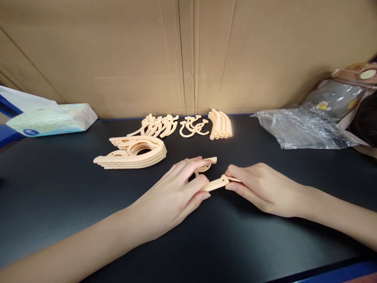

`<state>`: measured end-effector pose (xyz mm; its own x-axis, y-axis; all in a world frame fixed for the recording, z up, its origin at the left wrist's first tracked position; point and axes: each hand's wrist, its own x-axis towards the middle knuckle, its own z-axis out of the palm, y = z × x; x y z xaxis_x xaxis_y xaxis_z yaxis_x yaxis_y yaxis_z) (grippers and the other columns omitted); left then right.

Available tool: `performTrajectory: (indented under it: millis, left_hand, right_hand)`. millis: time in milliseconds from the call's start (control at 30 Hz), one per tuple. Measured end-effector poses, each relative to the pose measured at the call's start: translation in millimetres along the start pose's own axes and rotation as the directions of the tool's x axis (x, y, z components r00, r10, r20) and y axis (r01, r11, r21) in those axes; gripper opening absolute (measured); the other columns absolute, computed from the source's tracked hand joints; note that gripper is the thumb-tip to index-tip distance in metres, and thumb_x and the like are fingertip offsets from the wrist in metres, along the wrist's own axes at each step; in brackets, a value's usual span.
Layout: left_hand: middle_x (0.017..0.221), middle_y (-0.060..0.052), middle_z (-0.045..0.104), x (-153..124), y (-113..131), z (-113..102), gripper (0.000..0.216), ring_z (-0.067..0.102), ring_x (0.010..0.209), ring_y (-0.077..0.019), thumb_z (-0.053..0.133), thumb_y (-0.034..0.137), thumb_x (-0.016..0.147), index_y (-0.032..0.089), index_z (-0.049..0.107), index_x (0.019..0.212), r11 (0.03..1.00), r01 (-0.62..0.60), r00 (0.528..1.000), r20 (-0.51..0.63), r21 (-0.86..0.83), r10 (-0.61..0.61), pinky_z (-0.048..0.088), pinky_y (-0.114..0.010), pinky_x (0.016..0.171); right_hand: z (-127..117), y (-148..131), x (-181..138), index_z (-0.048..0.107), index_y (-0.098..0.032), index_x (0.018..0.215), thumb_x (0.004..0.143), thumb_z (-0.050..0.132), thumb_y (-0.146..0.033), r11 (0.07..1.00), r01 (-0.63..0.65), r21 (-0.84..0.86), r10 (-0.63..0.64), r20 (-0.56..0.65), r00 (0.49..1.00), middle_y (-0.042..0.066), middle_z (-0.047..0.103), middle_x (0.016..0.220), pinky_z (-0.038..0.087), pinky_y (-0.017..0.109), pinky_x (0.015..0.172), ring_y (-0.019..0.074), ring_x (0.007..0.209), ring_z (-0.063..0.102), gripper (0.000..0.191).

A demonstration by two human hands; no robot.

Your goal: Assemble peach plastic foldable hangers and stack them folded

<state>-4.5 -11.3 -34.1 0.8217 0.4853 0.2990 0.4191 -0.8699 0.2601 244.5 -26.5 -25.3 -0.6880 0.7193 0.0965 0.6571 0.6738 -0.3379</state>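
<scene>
My left hand (173, 192) and my right hand (259, 188) meet near the middle of a black table (59, 196), both pinching a small peach plastic hanger piece (216, 182) between them. Its curved upper part (207, 164) pokes out beyond my left fingers. Behind my left hand lies a stack of peach hanger arms (132, 153). Farther back sit a group of hooked peach pieces (157, 125), loose hooks (193, 126) and a bundle of curved strips (220, 124).
A tissue pack (50, 120) lies at the back left. Crumpled clear plastic bags (300, 127) and a grey bottle-like item (338, 96) sit at the back right. Cardboard (182, 55) walls the rear; a blue table edge (338, 273) runs along the front.
</scene>
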Motion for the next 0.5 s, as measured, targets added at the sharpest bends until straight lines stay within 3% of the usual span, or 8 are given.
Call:
performTrajectory:
  millis: [167,500]
  left_hand:
    - [0.143,-0.011,0.044,0.8,-0.5,-0.4,0.018,0.036,0.138,-0.0238,0.038,0.021,0.103,0.018,0.053,0.094,1.000,-0.005,1.000,0.003,0.014,0.005,0.037,-0.042,0.112]
    - [0.143,-0.011,0.046,2.3,0.3,-1.5,0.017,0.039,0.137,-0.0243,0.041,0.019,0.101,0.018,0.057,0.096,1.000,0.003,1.000,-0.003,-0.017,-0.003,0.040,-0.041,0.111]
  right_hand:
    - [4.5,0.8,-0.1,0.039,-0.022,0.081,0.104,0.029,-0.028,0.977,0.079,-0.196,-0.097,-0.084,0.992,-0.005,0.047,0.063,0.025,0.025,0.046,0.0115,0.045,0.041,0.026]
    - [4.0,-4.1,-0.4,0.050,-0.018,0.076,0.105,0.025,-0.026,0.853,0.108,-0.510,-0.231,-0.184,0.956,-0.001,0.052,0.060,0.029,0.027,0.047,0.0124,0.046,0.045,0.038]
